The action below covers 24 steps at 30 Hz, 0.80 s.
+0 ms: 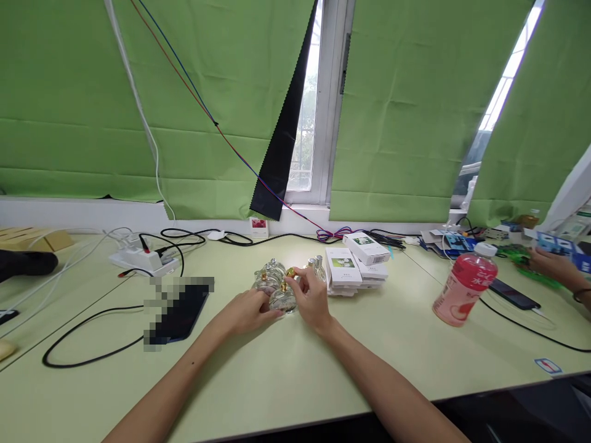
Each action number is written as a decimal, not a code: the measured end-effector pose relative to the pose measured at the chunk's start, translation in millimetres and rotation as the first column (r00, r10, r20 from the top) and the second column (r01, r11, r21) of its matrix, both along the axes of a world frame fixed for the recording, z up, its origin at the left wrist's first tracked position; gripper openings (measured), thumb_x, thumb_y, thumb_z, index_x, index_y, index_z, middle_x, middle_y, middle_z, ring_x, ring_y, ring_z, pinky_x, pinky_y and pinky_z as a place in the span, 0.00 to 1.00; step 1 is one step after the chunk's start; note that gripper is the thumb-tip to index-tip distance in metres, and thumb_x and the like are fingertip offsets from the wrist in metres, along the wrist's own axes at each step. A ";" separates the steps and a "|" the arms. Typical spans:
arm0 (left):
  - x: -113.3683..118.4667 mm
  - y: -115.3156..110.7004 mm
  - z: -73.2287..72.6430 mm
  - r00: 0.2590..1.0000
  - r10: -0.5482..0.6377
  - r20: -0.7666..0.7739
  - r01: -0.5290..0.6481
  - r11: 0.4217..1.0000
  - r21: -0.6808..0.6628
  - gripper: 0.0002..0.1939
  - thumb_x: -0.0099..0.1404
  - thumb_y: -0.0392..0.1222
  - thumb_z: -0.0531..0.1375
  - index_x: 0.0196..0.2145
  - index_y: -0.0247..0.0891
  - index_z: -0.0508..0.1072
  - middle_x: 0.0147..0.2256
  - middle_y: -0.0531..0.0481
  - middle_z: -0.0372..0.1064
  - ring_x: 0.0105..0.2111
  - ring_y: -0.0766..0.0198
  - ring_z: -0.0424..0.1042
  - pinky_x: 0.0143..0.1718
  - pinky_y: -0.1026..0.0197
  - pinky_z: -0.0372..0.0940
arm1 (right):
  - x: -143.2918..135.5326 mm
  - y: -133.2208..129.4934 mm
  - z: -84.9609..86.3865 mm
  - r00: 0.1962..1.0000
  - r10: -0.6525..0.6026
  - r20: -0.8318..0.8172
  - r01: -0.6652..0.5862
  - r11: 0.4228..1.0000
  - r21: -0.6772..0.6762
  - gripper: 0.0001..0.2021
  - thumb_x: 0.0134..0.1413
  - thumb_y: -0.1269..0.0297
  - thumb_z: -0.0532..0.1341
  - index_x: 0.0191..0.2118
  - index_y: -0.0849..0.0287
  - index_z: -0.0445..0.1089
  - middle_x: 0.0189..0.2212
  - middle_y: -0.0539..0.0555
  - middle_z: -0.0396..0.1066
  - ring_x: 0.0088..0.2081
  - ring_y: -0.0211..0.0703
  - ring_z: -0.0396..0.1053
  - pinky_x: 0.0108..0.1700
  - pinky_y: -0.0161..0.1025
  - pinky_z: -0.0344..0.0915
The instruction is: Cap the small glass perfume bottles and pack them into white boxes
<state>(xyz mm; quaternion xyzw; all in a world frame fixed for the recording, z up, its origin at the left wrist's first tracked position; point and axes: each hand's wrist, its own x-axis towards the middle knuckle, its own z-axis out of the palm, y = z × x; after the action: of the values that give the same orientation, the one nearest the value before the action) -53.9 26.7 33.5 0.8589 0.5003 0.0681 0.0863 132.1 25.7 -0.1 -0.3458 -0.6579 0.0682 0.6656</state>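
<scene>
At mid-frame, my right hand (311, 298) pinches a gold cap (290, 272), left hand (249, 312) holds a bottle (282, 301); lining up, I think, needing steadiness next

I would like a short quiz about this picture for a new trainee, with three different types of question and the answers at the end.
1. Multiple choice: what holds the small gold-coloured piece?
A. The wearer's left hand
B. The wearer's right hand
C. The co-worker's hand

2. True or false: the pink drink bottle has a white cap.

3. Fill in the missing word: as seen in the picture, the white boxes lie to the ____ of the round clear bottles.

Key:
1. B
2. True
3. right
</scene>
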 end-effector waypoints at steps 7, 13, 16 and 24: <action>3.0 -1.4 0.4 1.000 0.004 0.006 -0.004 1.000 -0.003 0.26 0.64 0.64 0.54 0.21 0.40 0.64 0.26 0.46 0.71 0.26 0.56 0.67 0.28 0.57 0.50 | -0.9 2.1 -3.9 0.999 0.023 0.039 -0.023 1.000 -0.015 0.11 0.65 0.55 0.60 0.41 0.58 0.69 0.21 0.44 0.62 0.19 0.34 0.52 0.23 0.33 0.55; 4.2 -2.3 3.4 1.000 0.002 -0.025 -0.002 1.000 0.001 0.26 0.65 0.64 0.52 0.22 0.40 0.64 0.25 0.46 0.69 0.26 0.56 0.67 0.28 0.57 0.50 | -1.2 3.0 -6.4 0.996 0.032 0.089 -0.028 0.999 -0.039 0.11 0.65 0.54 0.60 0.42 0.57 0.70 0.20 0.43 0.63 0.19 0.34 0.54 0.24 0.33 0.56; 4.3 -2.5 3.7 0.999 -0.004 -0.038 0.004 1.000 0.008 0.27 0.66 0.64 0.51 0.21 0.40 0.63 0.25 0.46 0.69 0.26 0.57 0.66 0.27 0.57 0.49 | -1.2 2.1 -5.6 0.992 0.038 0.119 -0.032 0.998 -0.053 0.11 0.65 0.55 0.60 0.42 0.57 0.71 0.21 0.44 0.65 0.19 0.34 0.56 0.24 0.33 0.57; 2.5 -2.3 1.0 1.000 -0.015 -0.008 0.015 1.000 0.008 0.26 0.65 0.64 0.52 0.22 0.40 0.63 0.26 0.46 0.69 0.26 0.57 0.66 0.27 0.58 0.49 | -0.2 -0.7 -3.3 0.985 0.055 0.163 -0.048 0.998 -0.046 0.09 0.63 0.58 0.62 0.41 0.58 0.72 0.20 0.43 0.65 0.18 0.33 0.55 0.26 0.33 0.59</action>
<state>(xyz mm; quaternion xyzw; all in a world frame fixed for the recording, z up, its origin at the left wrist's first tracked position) -51.4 24.4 34.5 0.8632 0.4939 0.0660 0.0812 131.9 25.1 -3.5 -0.3470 -0.7175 0.0703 0.5999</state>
